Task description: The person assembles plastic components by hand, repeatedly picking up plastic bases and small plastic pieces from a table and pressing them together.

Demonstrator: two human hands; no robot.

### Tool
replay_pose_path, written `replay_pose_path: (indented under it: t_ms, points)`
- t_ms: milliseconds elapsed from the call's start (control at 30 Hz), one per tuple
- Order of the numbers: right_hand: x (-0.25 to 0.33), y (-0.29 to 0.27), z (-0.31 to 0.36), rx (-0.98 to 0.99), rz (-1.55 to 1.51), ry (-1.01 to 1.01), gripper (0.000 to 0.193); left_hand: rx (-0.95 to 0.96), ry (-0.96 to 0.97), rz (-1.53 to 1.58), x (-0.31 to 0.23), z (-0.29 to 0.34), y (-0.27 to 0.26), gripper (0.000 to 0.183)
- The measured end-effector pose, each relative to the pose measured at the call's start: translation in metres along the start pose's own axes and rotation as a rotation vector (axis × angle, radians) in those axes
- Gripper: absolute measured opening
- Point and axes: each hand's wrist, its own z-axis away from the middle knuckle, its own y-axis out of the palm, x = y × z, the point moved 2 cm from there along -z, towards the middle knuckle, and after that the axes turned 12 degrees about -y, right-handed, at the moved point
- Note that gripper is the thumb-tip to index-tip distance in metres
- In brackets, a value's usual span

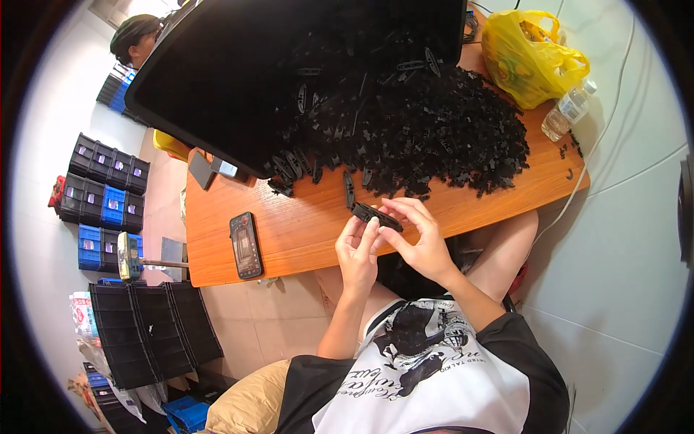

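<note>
1. At the near edge of the wooden table point(303, 239), both hands meet around one small black plastic part point(376, 215).
2. Left hand point(356, 253): fingers curled up, thumb and fingertips pinching the part's left end. Right hand point(423, 242): fingers arched over the part's right end, gripping it from above.
3. Part's long axis runs from upper left to lower right, slightly tilted, roughly along the table edge. Left end points toward the pile; right end disappears under the right-hand fingers.
4. Part is held just above the table edge, apart from the heap of black parts point(426, 130) that covers the far middle of the table.
5. Hard to make out: the part's fine shape, and whether it is one piece or two stacked; black on black shows little detail.
6. A large black tray point(238, 79) tilts over the heap and hides its far side.
7. Also on the table: a phone point(246, 245) lying flat well left of the hands, a yellow plastic bag point(531, 58) and a clear bottle point(569, 108) at the far right corner.
</note>
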Motion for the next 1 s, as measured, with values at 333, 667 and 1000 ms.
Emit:
replay_pose_path:
  t_ms: [333,667,1000]
  points:
    - [-0.014,0.013,0.034,0.12,-0.073,0.135,0.028,-0.136,0.095,-0.181,0.038,0.027,-0.044,0.018]
    - [-0.024,0.007,0.05,0.427,-0.379,0.377,0.06,-0.084,0.332,-1.113,0.008,0.048,-0.059,0.026]
    - [0.001,0.008,0.077,0.344,-0.036,-0.059,0.05,0.122,0.511,-1.187,-0.007,0.067,-0.031,0.028]
